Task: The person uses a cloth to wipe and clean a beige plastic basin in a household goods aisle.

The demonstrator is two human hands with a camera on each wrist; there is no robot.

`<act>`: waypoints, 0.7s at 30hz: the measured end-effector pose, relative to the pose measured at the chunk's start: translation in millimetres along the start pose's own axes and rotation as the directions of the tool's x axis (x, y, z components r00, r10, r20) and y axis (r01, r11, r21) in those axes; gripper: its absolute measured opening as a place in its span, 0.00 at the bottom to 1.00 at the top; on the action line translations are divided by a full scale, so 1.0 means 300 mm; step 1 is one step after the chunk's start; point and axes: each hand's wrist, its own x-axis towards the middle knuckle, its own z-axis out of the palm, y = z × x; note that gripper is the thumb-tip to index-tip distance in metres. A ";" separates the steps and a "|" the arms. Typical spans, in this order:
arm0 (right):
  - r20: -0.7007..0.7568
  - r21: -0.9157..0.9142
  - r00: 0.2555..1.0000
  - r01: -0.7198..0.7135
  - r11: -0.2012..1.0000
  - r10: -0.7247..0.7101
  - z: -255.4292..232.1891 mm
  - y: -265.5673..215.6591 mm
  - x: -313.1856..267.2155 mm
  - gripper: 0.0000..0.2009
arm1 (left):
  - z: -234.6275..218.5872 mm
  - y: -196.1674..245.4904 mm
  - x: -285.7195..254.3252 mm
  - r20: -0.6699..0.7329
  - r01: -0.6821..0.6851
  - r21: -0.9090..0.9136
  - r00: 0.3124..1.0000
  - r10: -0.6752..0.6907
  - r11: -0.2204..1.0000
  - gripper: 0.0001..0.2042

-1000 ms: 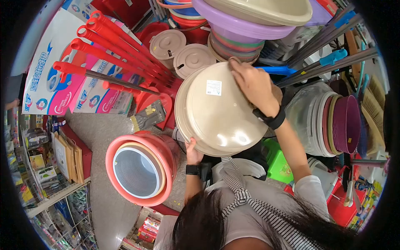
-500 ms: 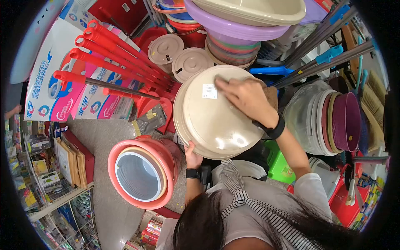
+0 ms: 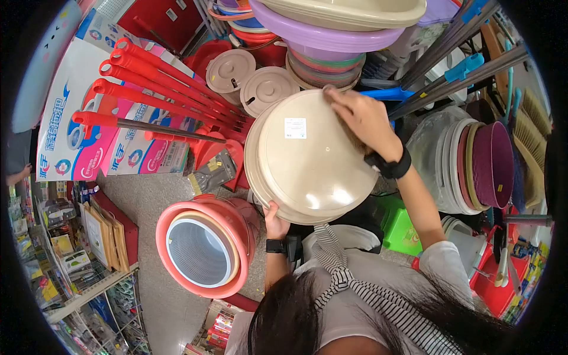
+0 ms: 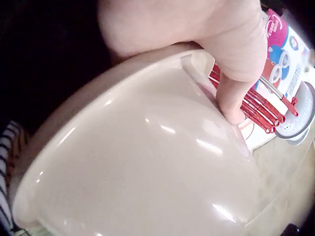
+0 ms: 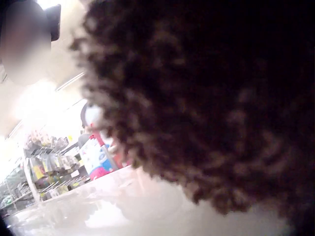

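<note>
A wiping step seems in hand on the cream basin [image 3: 302, 177], centre of the frame; for the next move, a steady rim and even pressure seem called for.
Its rim is gripped by the curled left hand [image 3: 276, 223]; fuzzy brown cloth [image 5: 197, 118] is pressed against it under the right hand's [image 3: 368, 124] fairly straight fingers; at lower left, a pale basket [image 3: 198, 251] is nested in a pink bucket [image 3: 162, 239].

The person wears a white short-sleeved top [image 3: 378, 269], a knotted black-and-white striped scarf [image 3: 341, 278] and a black band [image 3: 397, 165] around each wrist.
</note>
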 end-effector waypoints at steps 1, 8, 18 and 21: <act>-0.105 0.029 0.993 -0.055 0.998 0.058 0.017 0.015 0.010 0.14 | 0.017 -0.001 -0.002 -0.024 -0.014 0.011 1.000 0.015 1.000 0.30; 0.052 -0.018 0.997 0.058 0.998 -0.057 -0.003 -0.045 0.001 0.15 | 0.004 0.016 0.010 0.019 -0.004 -0.030 1.000 0.004 1.000 0.28; -0.074 -0.098 0.973 0.213 0.972 -0.220 0.079 -0.110 0.085 0.12 | 0.044 0.013 0.002 -0.026 -0.034 0.008 0.999 0.034 0.999 0.28; 0.110 0.005 0.975 0.192 0.981 -0.191 0.099 -0.211 0.106 0.16 | 0.052 0.023 -0.004 -0.026 -0.003 0.009 1.000 0.003 1.000 0.27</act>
